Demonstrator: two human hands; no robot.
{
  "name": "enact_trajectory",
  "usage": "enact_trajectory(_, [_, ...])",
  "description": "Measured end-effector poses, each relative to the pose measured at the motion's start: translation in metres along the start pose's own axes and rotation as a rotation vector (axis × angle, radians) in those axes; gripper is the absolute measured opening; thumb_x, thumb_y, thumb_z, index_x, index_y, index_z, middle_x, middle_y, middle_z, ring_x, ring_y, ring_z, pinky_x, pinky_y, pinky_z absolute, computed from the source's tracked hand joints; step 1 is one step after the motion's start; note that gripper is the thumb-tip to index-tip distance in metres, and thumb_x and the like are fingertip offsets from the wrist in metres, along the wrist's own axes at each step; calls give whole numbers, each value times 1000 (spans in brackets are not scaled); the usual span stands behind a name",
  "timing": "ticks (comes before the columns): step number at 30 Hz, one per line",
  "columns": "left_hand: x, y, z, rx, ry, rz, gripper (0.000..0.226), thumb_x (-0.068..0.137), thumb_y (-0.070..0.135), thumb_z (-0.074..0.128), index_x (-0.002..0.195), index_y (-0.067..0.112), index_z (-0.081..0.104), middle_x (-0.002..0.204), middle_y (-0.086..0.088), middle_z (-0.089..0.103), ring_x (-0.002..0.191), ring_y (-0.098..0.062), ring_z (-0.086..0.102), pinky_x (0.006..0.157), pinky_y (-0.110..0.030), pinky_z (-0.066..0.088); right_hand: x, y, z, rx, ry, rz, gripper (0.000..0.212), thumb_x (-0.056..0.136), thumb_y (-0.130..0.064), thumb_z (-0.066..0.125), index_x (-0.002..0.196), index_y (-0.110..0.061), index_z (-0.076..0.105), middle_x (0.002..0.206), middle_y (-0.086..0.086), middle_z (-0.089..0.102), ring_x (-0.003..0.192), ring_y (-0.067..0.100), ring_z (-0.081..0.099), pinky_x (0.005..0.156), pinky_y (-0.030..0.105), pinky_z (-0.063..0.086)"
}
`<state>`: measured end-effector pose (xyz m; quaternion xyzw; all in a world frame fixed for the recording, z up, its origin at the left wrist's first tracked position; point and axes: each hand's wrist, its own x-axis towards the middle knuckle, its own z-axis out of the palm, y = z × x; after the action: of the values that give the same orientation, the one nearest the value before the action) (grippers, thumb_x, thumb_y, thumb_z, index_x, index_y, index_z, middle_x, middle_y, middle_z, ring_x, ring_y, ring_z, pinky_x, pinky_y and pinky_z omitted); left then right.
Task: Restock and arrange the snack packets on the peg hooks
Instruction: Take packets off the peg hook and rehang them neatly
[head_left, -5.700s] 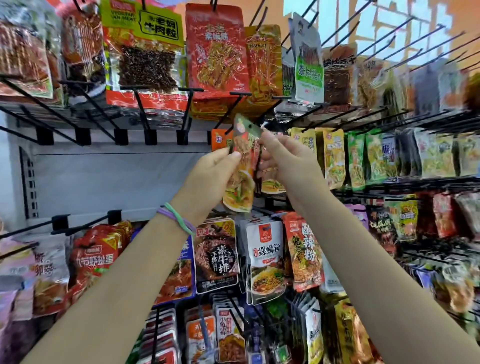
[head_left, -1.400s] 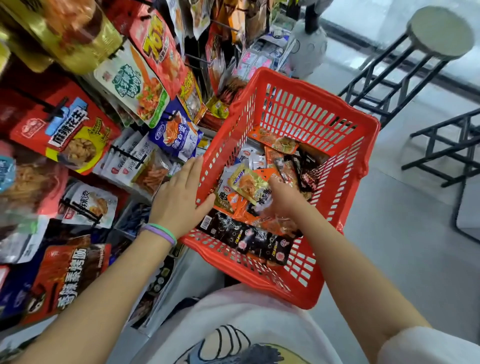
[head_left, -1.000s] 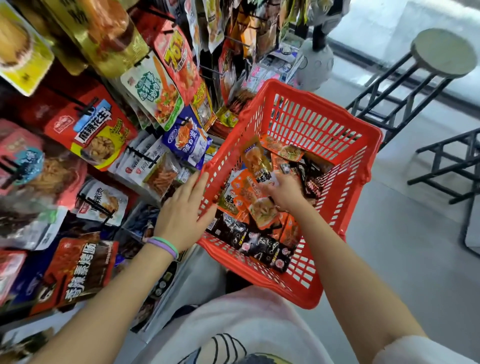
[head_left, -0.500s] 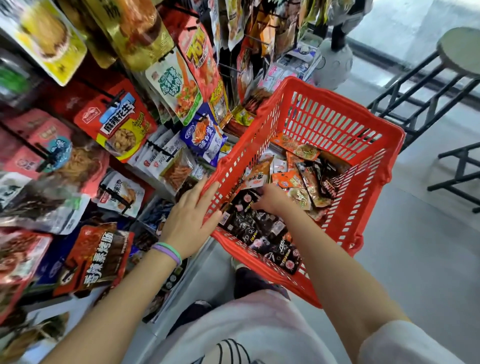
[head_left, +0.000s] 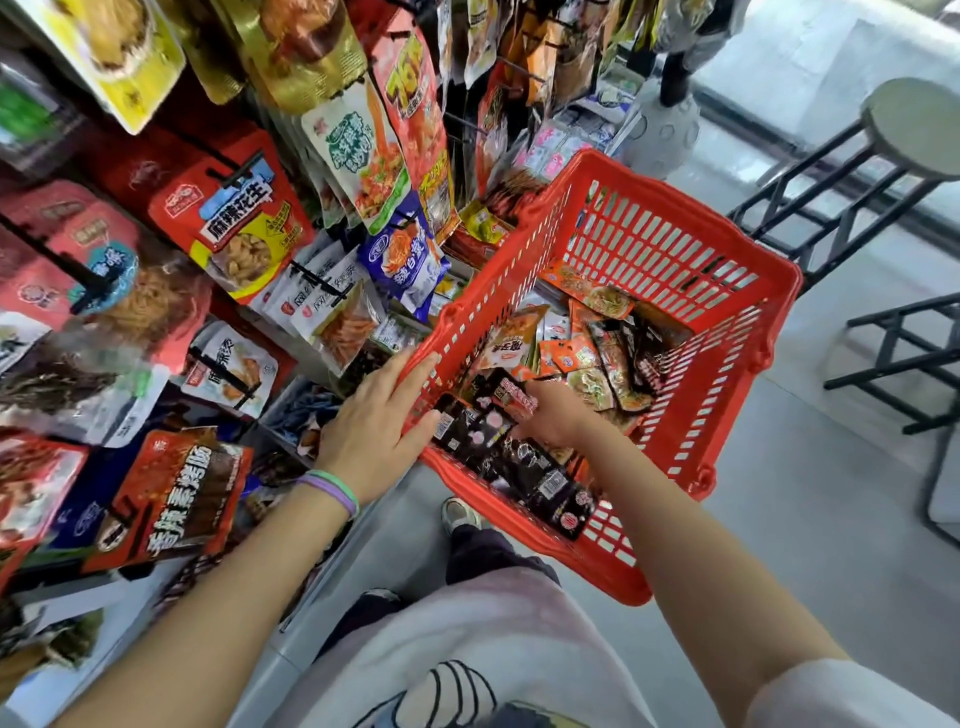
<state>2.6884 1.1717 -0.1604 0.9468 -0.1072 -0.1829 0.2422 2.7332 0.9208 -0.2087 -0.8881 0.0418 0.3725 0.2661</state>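
Observation:
A red plastic basket (head_left: 727, 312) stands on the floor beside the peg-hook rack and holds several loose snack packets, orange ones (head_left: 561, 353) at the back and dark ones (head_left: 524, 462) in front. My left hand (head_left: 369, 431) rests flat against the basket's left wall, fingers straight, near the rim. My right hand (head_left: 556, 415) is inside the basket, its fingers curled down round a small dark packet with a red label (head_left: 511, 395). The fingertips are hidden among the packets.
The peg-hook rack (head_left: 234, 234) fills the left side, crowded with hanging packets right up to the basket. Black metal stools (head_left: 883, 171) stand to the right on the grey floor. My shoe (head_left: 457, 514) is just below the basket's near corner.
Earlier both hands hung a packet on an upper hook. Since then the view dropped to the basket; my right hand let go of an orange packet and moved onto the dark packets. My left hand stayed on the basket.

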Motion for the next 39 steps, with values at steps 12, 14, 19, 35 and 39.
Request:
enact_trajectory(12, [-3,11,-4,-4,-21,-42,89,95,66,35,161,28,-11,171,4,-3,157,-16,5,125,-42,14,-27,-14,-43,753,256,20,39,102,-14,57,140,-8,48,110,9,61,100,24,62,97,44,50])
enact_trajectory(14, [-3,12,-6,-2,-38,-44,93,94,69,38,161,29,-12,171,5,-4,157,-15,4,124,-41,13,-14,-24,-34,762,279,73,36,102,-10,54,137,-2,50,111,11,61,102,24,61,89,38,49])
enact_trajectory(19, [-3,9,-4,1,-30,-44,95,92,69,41,161,31,-12,171,5,-2,157,-17,6,125,-41,14,23,-45,-2,840,281,132,7,96,-10,53,97,-11,60,97,11,66,82,29,63,75,40,53])
enact_trajectory(35, [-1,6,-1,-19,-13,-48,102,78,84,22,160,34,-13,171,5,0,156,-16,10,123,-42,22,39,-56,37,1467,6,257,71,73,-13,89,131,-12,49,123,17,69,111,33,67,94,54,55])
enact_trajectory(39, [-1,5,-1,-25,-8,-42,102,80,83,25,160,33,-12,171,5,2,156,-17,12,122,-43,25,58,-48,57,1544,90,286,132,33,-24,105,144,-13,36,126,18,66,110,36,68,90,60,55])
